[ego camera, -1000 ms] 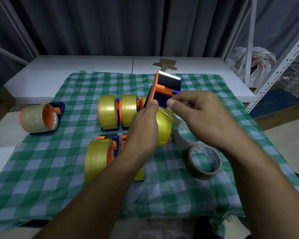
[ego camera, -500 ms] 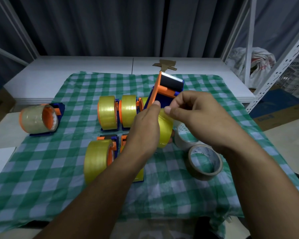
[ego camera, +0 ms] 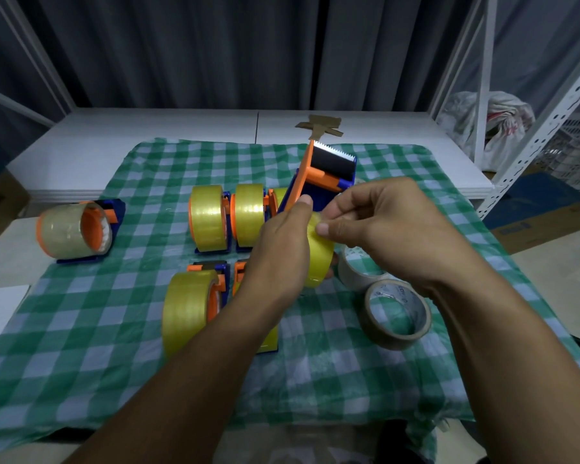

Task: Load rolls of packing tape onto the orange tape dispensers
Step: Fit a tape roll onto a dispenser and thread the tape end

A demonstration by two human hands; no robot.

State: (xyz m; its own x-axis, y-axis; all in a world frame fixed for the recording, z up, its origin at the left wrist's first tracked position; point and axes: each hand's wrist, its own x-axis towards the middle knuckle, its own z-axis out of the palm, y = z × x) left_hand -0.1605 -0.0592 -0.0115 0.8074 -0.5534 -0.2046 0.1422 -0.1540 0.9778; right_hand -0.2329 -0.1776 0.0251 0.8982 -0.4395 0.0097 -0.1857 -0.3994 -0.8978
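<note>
Dark pleated curtains (ego camera: 181,48) close off the background behind a white table (ego camera: 148,128) that carries a green-and-white checked cloth (ego camera: 81,346). Above the middle of the cloth, the left hand (ego camera: 282,249) grips an orange tape dispenser (ego camera: 318,172), fingers curled round the far side and thumb pressed on the frame. The serrated blade end points up and away. A yellow tape roll (ego camera: 320,259) sits on this dispenser, largely hidden by the left hand. The right hand (ego camera: 382,226) pinches the tape at the top of this roll between thumb and forefinger; the remaining fingers are curled.

Two loaded dispensers (ego camera: 208,217) stand side by side behind the hands; a third beside them is mostly covered. A front dispenser (ego camera: 185,306) is in full view, while its neighbour shows only fragments under the left forearm. A clear-tape dispenser (ego camera: 71,234) lies at the left cloth edge. A white loose roll (ego camera: 355,266) is partly behind the right wrist, touching a brown loose roll (ego camera: 395,313). Printing on the brown roll's core is too small to read.
</note>
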